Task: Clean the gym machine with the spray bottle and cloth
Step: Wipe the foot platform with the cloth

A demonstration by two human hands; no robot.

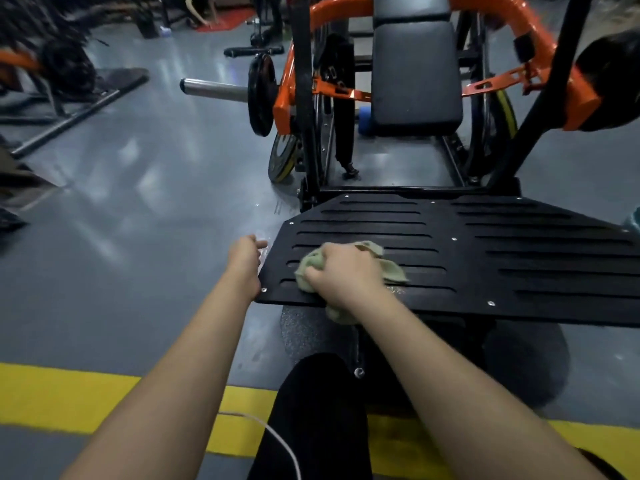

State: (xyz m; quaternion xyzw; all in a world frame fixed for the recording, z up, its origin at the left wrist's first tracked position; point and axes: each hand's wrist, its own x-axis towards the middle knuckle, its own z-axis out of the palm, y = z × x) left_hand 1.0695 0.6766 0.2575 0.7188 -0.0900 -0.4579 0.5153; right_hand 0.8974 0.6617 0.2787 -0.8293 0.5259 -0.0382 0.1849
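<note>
The gym machine has a black slotted foot plate (485,244) low in front of me, and behind it a black padded seat (415,74) in an orange frame (287,98). My right hand (346,271) grips a crumpled pale green cloth (391,271) and presses it on the plate's near left part. My left hand (246,258) is at the plate's left edge, seen from the back with its fingers curled down. A small clear piece, apparently the spray bottle (264,252), shows just past those fingers; most of it is hidden.
A black weight plate on a steel sleeve (214,90) juts out left of the frame. More machines stand at the far left (62,67). A yellow floor line (69,396) runs across near me, over grey floor. My dark-clad knee (311,410) and a white cable (277,441) are below.
</note>
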